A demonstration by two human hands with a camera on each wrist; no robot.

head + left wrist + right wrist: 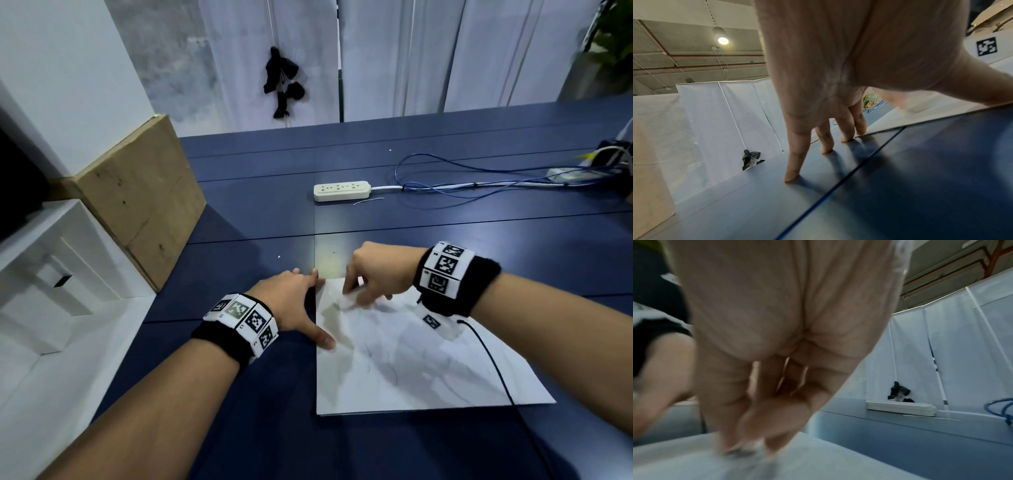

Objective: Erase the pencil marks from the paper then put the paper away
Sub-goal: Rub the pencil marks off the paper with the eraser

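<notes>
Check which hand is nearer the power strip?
Right. The right hand is on the paper just below the power strip; the left hand sits further left.

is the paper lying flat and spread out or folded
Spread flat. The paper lies as one unfolded sheet on the blue table, the left hand pressing its left edge and the right hand working near its top.

White paper (428, 370) flat on blue table (239, 428); faint pencil marks (380, 363); small eraser (745, 451) on its far part

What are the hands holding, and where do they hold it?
The right hand pinches a small blurred thing, probably an eraser, by its top, rubbing the paper. The left hand grips nothing; it lies spread at the paper's left edge.
</notes>
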